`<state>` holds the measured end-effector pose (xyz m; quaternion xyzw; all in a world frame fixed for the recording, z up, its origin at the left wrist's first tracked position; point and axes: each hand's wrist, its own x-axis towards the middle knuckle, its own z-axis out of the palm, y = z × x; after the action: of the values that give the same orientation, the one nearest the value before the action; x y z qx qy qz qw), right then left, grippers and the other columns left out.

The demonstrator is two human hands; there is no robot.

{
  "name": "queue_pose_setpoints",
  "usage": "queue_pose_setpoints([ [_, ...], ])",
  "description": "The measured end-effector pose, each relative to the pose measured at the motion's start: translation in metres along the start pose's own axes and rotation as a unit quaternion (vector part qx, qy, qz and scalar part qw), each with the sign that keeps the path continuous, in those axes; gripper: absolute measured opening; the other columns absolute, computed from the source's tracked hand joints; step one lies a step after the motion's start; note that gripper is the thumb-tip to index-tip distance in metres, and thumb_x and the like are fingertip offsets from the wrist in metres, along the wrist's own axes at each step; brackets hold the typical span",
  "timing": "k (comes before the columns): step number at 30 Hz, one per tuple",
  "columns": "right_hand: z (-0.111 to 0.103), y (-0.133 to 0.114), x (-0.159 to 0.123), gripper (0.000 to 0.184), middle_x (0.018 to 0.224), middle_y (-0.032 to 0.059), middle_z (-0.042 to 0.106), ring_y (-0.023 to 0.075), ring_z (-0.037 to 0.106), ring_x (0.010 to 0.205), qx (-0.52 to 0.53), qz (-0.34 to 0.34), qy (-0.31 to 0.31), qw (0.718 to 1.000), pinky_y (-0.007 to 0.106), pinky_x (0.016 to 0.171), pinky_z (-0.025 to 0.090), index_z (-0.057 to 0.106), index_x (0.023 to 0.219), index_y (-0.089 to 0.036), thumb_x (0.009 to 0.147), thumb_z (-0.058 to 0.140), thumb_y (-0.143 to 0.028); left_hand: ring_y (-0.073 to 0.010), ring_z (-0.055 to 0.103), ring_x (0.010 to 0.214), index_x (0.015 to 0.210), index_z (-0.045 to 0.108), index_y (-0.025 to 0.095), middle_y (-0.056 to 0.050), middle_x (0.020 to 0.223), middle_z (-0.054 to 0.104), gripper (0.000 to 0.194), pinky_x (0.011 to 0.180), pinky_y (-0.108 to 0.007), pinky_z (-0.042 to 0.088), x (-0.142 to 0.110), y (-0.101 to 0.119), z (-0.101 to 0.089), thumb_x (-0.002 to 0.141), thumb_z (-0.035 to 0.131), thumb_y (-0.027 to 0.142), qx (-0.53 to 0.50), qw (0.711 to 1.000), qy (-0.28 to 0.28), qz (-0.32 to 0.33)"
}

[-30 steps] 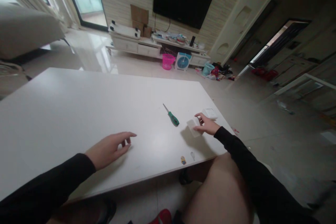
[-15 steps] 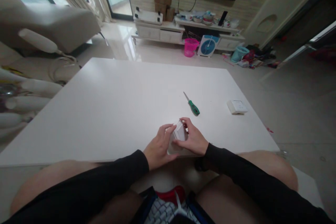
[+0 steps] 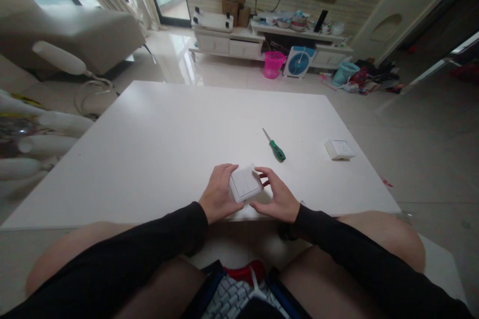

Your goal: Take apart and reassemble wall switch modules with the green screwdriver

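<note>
Seated at a smooth white rectangular surface point(image 3: 179, 144), holding a small square white box with a thin-lined face point(image 3: 246, 183) close to its near edge. Clasped by its left side in the left grip point(image 3: 217, 197), tilted with its lined face toward the camera. Curved around the opposite side with the right grip point(image 3: 280, 198), spread near the box; cannot tell whether closed on it or merely beside it. Facing, just beyond, a green-handled screwdriver with a slim metal shaft point(image 3: 277, 151), laid flat and pointing away and to the left. Flanked to the right, near the surface's side edge, by a second small white box point(image 3: 340, 149). Backed across the room by a bright pink perforated basket point(image 3: 274, 66), a white-and-blue box fan point(image 3: 299, 62) and a light-blue plastic basket point(image 3: 344, 75) on pale floor tiles.
</note>
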<state>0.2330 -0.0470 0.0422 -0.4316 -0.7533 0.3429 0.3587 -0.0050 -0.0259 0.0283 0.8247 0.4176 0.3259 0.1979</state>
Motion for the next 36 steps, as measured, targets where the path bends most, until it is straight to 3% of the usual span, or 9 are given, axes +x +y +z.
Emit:
queue_pose_setpoints([
  [10, -0.003, 0.001, -0.001, 0.077, 0.147, 0.0151, 0.057, 0.0332, 0.059, 0.133, -0.039, -0.065, -0.028, 0.997, 0.05, 0.1, 0.058, 0.046, 0.146, -0.028, 0.076, 0.077, -0.016, -0.0373, 0.056, 0.123, 0.14, 0.046, 0.015, -0.018, 0.134, 0.057, 0.085, 0.108, -0.057, 0.05, 0.004, -0.008, 0.001, 0.061, 0.078, 0.019, -0.011, 0.998, -0.045, -0.047],
  [17, -0.003, 0.005, -0.002, 0.075, 0.147, 0.0182, 0.055, 0.0352, 0.057, 0.134, -0.054, -0.058, -0.051, 0.996, 0.053, 0.101, 0.058, 0.047, 0.145, -0.024, 0.076, 0.076, -0.016, -0.0351, 0.059, 0.121, 0.135, 0.05, 0.018, -0.015, 0.13, 0.059, 0.079, 0.108, -0.054, 0.052, 0.008, -0.009, -0.003, 0.061, 0.078, 0.017, -0.012, 0.997, -0.057, -0.052],
  [31, -0.001, 0.007, -0.001, 0.071, 0.141, 0.0148, 0.054, 0.0318, 0.059, 0.129, -0.057, -0.029, -0.064, 0.996, 0.051, 0.101, 0.058, 0.047, 0.142, -0.027, 0.077, 0.07, -0.009, -0.0344, 0.062, 0.117, 0.134, 0.051, 0.018, -0.014, 0.127, 0.063, 0.076, 0.104, -0.052, 0.055, 0.009, -0.012, -0.004, 0.065, 0.082, 0.023, 0.012, 0.996, -0.085, -0.037],
  [36, 0.001, 0.016, -0.001, 0.079, 0.144, 0.0159, 0.053, 0.0327, 0.058, 0.131, -0.056, -0.025, -0.06, 0.996, 0.053, 0.101, 0.059, 0.043, 0.146, -0.026, 0.076, 0.074, -0.01, -0.0346, 0.062, 0.117, 0.133, 0.052, 0.017, -0.015, 0.127, 0.063, 0.075, 0.104, -0.052, 0.055, 0.008, -0.014, -0.002, 0.064, 0.082, 0.021, 0.01, 0.994, -0.107, -0.01],
])
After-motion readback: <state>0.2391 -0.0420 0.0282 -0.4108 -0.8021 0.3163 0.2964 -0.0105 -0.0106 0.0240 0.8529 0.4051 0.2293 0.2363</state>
